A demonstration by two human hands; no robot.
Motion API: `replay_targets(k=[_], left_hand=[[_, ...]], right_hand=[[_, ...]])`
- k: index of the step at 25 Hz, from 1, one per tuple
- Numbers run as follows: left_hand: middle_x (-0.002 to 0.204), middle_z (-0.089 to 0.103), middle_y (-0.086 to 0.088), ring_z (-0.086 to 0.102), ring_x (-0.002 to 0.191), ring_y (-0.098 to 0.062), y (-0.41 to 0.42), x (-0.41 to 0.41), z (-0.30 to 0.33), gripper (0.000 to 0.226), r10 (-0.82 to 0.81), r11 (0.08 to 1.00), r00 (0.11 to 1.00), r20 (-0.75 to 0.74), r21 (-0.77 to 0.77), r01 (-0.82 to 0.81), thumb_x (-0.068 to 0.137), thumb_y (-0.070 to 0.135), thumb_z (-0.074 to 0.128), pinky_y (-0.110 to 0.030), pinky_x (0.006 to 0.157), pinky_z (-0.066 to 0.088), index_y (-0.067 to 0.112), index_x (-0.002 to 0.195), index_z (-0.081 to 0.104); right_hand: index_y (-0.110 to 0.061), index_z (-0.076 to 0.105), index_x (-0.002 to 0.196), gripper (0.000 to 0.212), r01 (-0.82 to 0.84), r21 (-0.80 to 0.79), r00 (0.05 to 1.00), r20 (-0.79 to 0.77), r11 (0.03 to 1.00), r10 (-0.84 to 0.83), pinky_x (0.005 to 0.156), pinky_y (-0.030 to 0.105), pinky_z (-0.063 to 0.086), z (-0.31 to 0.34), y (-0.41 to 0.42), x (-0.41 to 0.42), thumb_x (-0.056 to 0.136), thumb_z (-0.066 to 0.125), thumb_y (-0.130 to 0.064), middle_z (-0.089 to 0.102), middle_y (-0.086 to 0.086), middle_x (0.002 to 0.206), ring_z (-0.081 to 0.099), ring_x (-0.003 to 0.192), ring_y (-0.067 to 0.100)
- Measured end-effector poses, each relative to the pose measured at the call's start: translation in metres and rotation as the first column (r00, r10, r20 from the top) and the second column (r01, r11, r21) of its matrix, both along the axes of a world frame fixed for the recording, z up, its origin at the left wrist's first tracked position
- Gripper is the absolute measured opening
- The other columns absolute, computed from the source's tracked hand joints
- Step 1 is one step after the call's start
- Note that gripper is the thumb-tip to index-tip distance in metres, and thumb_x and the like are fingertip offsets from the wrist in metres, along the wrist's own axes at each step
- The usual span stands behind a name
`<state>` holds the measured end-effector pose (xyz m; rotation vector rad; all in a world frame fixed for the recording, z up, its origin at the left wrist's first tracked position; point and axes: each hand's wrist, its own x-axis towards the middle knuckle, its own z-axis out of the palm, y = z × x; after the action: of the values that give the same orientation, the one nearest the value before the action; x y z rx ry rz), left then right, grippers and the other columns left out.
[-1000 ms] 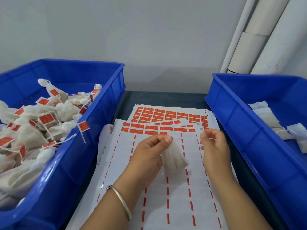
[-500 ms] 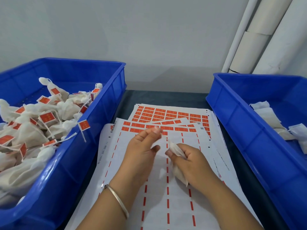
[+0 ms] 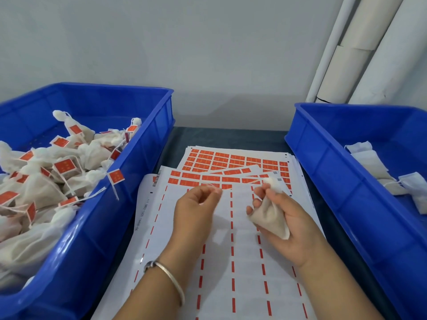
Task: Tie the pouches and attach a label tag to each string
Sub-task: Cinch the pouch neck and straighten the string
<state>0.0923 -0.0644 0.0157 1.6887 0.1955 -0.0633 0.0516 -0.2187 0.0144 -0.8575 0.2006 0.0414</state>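
My right hand grips a small white cloth pouch over the label sheets, its gathered neck sticking up past my fingers. My left hand, a bangle on its wrist, pinches the end of the pouch's thin white string to the left. Both hands hover above a stack of label sheets; orange label tags fill the far rows, and the near rows are peeled bare.
A blue bin at the left holds several tied pouches with orange tags. A second blue bin at the right holds a few untied white pouches. A dark tabletop lies under the sheets. White pipes stand at the back right.
The pouch went from my left hand into my right. The hands then drew apart, the left pulling the string out to the left and the right carrying the pouch rightward.
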Motion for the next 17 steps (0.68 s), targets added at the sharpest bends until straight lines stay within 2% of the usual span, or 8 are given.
replay_targets(k=[1,3,5,7,8,9,13,17], left_hand=[[0.075,0.057,0.029,0.055,0.079,0.001,-0.002,-0.004,0.0,0.012,-0.073,0.983,0.992,0.107,0.175,0.054,0.085,0.035,0.064,-0.006,0.057,0.04,0.035,0.073,0.062],[0.081,0.049,0.035,0.05,0.086,0.007,-0.005,-0.012,-0.003,0.016,-0.293,0.891,0.919,0.263,0.425,0.162,0.085,0.037,0.063,-0.006,0.068,0.039,0.042,0.072,0.055],[0.085,0.043,0.039,0.043,0.097,0.012,-0.005,-0.017,-0.006,0.015,-0.462,0.81,0.822,0.333,0.536,0.239,0.085,0.04,0.061,-0.004,0.075,0.035,0.046,0.075,0.052],[0.089,0.042,0.042,0.037,0.105,0.013,-0.004,-0.018,-0.006,0.013,-0.514,0.801,0.765,0.388,0.537,0.265,0.084,0.039,0.062,-0.003,0.08,0.033,0.048,0.08,0.053],[0.094,0.041,0.043,0.035,0.108,0.014,-0.003,-0.018,-0.006,0.014,-0.518,0.807,0.749,0.413,0.526,0.268,0.083,0.038,0.063,-0.002,0.082,0.032,0.048,0.081,0.055],[0.1,0.039,0.044,0.033,0.11,0.016,-0.002,-0.018,-0.006,0.015,-0.523,0.809,0.733,0.434,0.524,0.266,0.082,0.036,0.064,-0.002,0.085,0.031,0.049,0.081,0.056],[0.115,0.041,0.045,0.032,0.116,0.02,-0.001,-0.019,-0.003,0.022,-0.479,0.857,0.748,0.46,0.429,0.285,0.083,0.026,0.066,0.007,0.084,0.028,0.048,0.078,0.065],[0.092,0.057,0.034,0.052,0.093,0.012,-0.003,-0.018,0.0,0.023,-0.392,0.913,0.812,0.432,0.287,0.289,0.087,0.025,0.061,0.0,0.07,0.04,0.044,0.075,0.061]], right_hand=[[-0.026,0.078,0.086,0.021,0.033,-0.002,0.999,0.005,0.999,-0.033,0.072,0.036,0.055,-0.001,-0.002,0.001,0.066,0.073,-0.026,0.073,0.005,0.099,0.07,0.077,0.017],[-0.033,0.076,0.092,0.023,0.079,-0.064,0.997,0.011,0.995,-0.078,0.076,0.033,0.055,0.0,-0.004,0.002,0.069,0.071,-0.029,0.071,0.0,0.108,0.068,0.09,0.019],[-0.043,0.072,0.095,0.021,0.103,-0.302,0.995,0.021,0.948,-0.101,0.07,0.022,0.054,-0.001,-0.002,0.0,0.078,0.068,-0.031,0.07,-0.011,0.108,0.066,0.095,0.016],[-0.052,0.068,0.091,0.023,0.121,-0.688,0.992,0.063,0.716,-0.107,0.058,0.008,0.047,-0.003,0.005,-0.001,0.088,0.064,-0.03,0.066,-0.028,0.097,0.064,0.089,0.007],[-0.054,0.066,0.087,0.022,0.112,-0.817,0.994,0.079,0.566,-0.082,0.053,0.005,0.043,-0.004,0.009,-0.001,0.089,0.062,-0.032,0.063,-0.035,0.09,0.062,0.086,0.003],[-0.054,0.063,0.083,0.021,0.089,-0.875,0.996,0.081,0.475,-0.037,0.051,0.003,0.042,-0.004,0.012,-0.001,0.088,0.062,-0.034,0.061,-0.038,0.085,0.06,0.085,-0.001],[-0.059,0.063,0.079,0.043,-0.029,-0.909,0.97,0.076,0.416,0.232,0.062,0.0,0.043,-0.004,0.02,-0.004,0.092,0.057,-0.019,0.061,-0.038,0.09,0.057,0.091,-0.015],[-0.055,0.059,0.089,0.037,-0.077,-0.882,0.944,0.086,0.465,0.319,0.066,-0.003,0.04,-0.003,0.022,-0.008,0.097,0.049,-0.02,0.059,-0.045,0.091,0.053,0.093,-0.021]])
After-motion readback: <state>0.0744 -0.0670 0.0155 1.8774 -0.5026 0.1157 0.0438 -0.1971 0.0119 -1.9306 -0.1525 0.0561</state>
